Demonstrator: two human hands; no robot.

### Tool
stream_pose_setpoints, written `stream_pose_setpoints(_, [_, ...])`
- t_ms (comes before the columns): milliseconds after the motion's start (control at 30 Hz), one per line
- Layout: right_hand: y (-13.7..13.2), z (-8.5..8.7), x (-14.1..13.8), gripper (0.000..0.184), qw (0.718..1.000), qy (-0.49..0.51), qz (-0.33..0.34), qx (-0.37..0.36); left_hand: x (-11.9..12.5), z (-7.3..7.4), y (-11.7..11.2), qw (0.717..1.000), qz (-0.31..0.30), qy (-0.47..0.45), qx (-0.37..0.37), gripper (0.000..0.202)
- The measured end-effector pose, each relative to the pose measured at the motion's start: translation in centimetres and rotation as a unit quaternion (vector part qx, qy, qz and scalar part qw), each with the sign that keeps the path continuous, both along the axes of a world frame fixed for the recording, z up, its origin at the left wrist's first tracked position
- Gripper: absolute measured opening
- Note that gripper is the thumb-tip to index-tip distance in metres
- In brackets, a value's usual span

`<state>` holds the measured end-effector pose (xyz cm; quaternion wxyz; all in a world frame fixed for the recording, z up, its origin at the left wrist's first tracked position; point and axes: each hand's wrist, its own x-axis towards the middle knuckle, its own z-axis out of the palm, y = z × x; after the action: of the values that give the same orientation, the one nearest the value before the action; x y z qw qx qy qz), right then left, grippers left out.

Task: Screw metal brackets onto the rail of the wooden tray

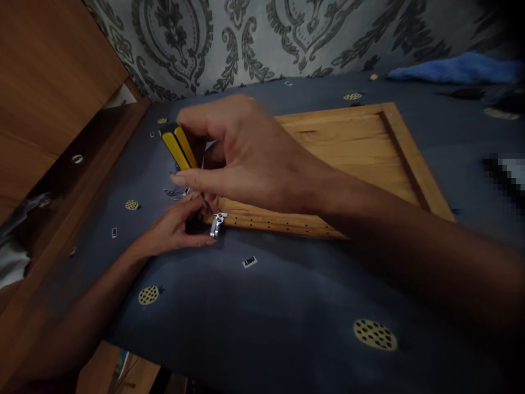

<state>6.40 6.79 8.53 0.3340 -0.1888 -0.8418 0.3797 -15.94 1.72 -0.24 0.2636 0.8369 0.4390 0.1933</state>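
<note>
Your right hand (246,158) holds a screwdriver (178,146) with a yellow and black handle. The grip is pressed together around the handle, thumb below and fingers curled over the top. The handle tilts up and away from you, and your palm hides most of the shaft. This hand is slightly blurred.

Your left hand (176,230) lies on the bed sheet (287,306) just below the right hand. Its grip pinches a small metal fitting (217,224) between thumb and fingertips. The fitting sits against the near left corner of the wooden panel (353,148), touching its front edge.

The panel lies flat on the sheet, with a raised frame on its far and right sides. A row of small holes (262,223) runs along its near edge. A few loose metal parts (175,192) lie on the sheet just beside your left fingers; their kind cannot be told.

The sheet is dark grey with a yellow pineapple print. A small white label (249,262) lies near the panel's front edge. A blue cloth (459,68) lies at the far right, well apart from your hands. Brown wooden furniture (49,71) stands at the left, and patterned wallpaper (246,38) is behind the bed.
</note>
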Motion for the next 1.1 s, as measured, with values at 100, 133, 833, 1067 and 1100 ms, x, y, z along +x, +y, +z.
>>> stream_pose_setpoints(100, [-0.2,0.6,0.2,0.026,0.999,-0.014,-0.023,0.026,0.1,0.1,0.1,1.0,-0.007,-0.005,-0.011,0.039])
stream_pose_setpoints(133, [-0.1,0.6,0.2,0.028,0.999,-0.024,-0.032,0.034,0.1,0.2,0.1,1.0,-0.008,-0.006,-0.011,0.039])
stream_pose_setpoints(833, [0.7,-1.2,-0.9,0.031,0.994,-0.081,-0.052,0.054,0.0,0.3,0.0,1.0,-0.006,0.011,-0.002,0.04])
stream_pose_setpoints(1067, [0.8,-1.4,-0.7,0.033,0.997,-0.064,-0.024,0.039,-0.2,0.3,-0.1,0.999,0.006,0.027,-0.025,0.042])
stream_pose_setpoints(1100, [0.8,-1.3,-0.6,0.033,0.998,-0.058,-0.003,0.023,-0.2,0.2,-0.1,0.999,0.006,0.024,-0.03,0.042])
